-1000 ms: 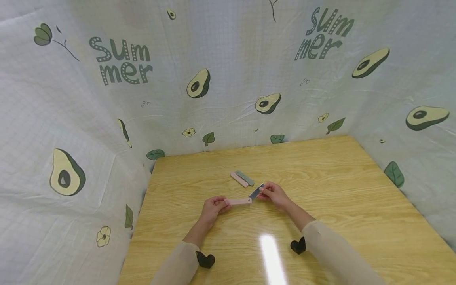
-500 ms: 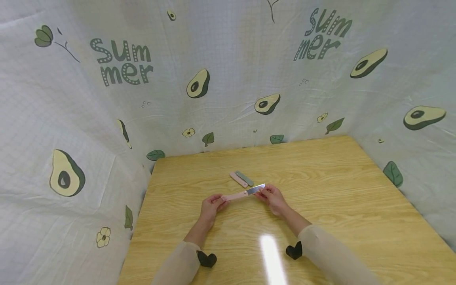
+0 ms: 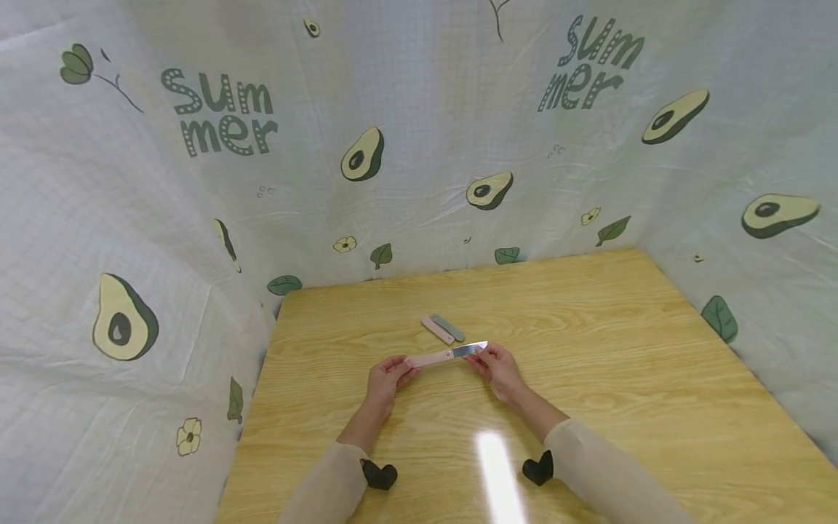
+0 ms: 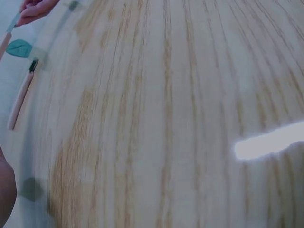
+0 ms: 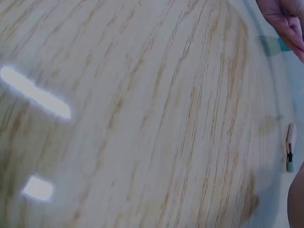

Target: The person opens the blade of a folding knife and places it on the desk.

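Observation:
A folding knife with a pink handle (image 3: 428, 358) is stretched between my two hands over the table, its shiny blade (image 3: 463, 351) swung out nearly in line with the handle. My left hand (image 3: 385, 380) pinches the handle's far left end. On the other side, my right hand (image 3: 500, 371) pinches the blade near its tip, covering part of it. Just behind the knife, a slim pink piece (image 3: 436, 330) and a slim green piece (image 3: 448, 327) lie side by side on the table; they look like folded knives. The left wrist view catches a strip of the held handle (image 4: 4, 45).
The wooden table (image 3: 576, 313) runs up to a white cloth (image 3: 419, 218) printed with avocados and leaves, which hangs behind it and at both sides. A bright light reflection (image 3: 499, 473) shows on the tabletop near me.
The blade has swung from an upward angle to nearly straight with the handle. The handle has tilted up at its right end, and my right hand has shifted slightly lower. The pieces behind stay put.

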A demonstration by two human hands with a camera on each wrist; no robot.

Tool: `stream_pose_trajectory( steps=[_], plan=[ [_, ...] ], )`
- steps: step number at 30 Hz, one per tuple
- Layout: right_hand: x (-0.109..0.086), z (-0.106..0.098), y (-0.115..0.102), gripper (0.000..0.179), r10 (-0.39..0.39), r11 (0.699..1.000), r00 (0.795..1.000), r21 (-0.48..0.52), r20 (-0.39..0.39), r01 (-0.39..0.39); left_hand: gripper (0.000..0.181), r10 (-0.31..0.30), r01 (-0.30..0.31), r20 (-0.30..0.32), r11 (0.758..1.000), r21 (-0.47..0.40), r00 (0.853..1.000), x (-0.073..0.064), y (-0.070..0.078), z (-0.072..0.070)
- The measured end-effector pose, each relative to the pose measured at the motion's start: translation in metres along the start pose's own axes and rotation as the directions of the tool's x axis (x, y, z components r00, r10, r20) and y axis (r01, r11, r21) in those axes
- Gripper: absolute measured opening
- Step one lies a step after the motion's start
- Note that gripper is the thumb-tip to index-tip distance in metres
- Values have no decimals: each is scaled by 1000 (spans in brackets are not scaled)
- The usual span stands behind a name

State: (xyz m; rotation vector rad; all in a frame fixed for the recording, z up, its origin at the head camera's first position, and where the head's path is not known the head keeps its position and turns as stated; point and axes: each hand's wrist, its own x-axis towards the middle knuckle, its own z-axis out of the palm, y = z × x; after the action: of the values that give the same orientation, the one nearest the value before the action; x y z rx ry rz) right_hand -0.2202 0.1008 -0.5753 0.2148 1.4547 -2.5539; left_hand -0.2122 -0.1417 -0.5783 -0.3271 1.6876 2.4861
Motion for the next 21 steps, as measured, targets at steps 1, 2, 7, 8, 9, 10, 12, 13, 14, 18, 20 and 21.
stream_pose_trajectory(
  steps=[1,2,7,8,9,10,12,13,14,18,20,21],
  plan=[
    [0,0,-1,24,2,1000,1000,2,5,-2,17,0,0,2,1000,-2,1000,0,0,0],
    [0,0,-1,23,2,1000,1000,8,7,-3,18,1,-1,3,1000,-2,1000,0,1,0],
    [1,2,-3,22,6,999,1000,42,3,-6,20,10,-10,1,1000,7,1000,0,2,0],
    [1,3,-3,22,6,999,1000,51,-1,-6,20,14,-14,5,1000,10,1000,0,3,0],
    [1,3,-4,22,4,999,1000,53,0,-4,21,18,-18,10,1000,13,1000,-1,3,0],
    [1,2,-4,21,4,999,1000,49,10,-5,21,19,-19,12,1000,11,1000,-1,3,0],
    [0,0,-6,20,10,1000,1000,28,21,-10,22,22,-23,19,1000,8,1000,-2,4,-2],
    [0,-1,-7,19,13,1000,1000,8,28,-13,22,25,-26,24,1000,9,999,-2,4,-2],
    [0,-3,-8,17,17,1000,999,-22,36,-16,24,28,-28,29,1000,12,999,-2,4,-3],
    [2,-11,-16,6,52,988,996,-146,70,-41,33,29,-30,38,999,20,999,-2,5,-7],
    [4,-15,-20,16,70,982,994,-184,88,-53,35,28,-29,45,999,26,999,-1,5,-9],
    [5,-18,-22,25,80,980,992,-189,99,-60,33,26,-27,47,999,27,999,-1,5,-10]
  ],
)
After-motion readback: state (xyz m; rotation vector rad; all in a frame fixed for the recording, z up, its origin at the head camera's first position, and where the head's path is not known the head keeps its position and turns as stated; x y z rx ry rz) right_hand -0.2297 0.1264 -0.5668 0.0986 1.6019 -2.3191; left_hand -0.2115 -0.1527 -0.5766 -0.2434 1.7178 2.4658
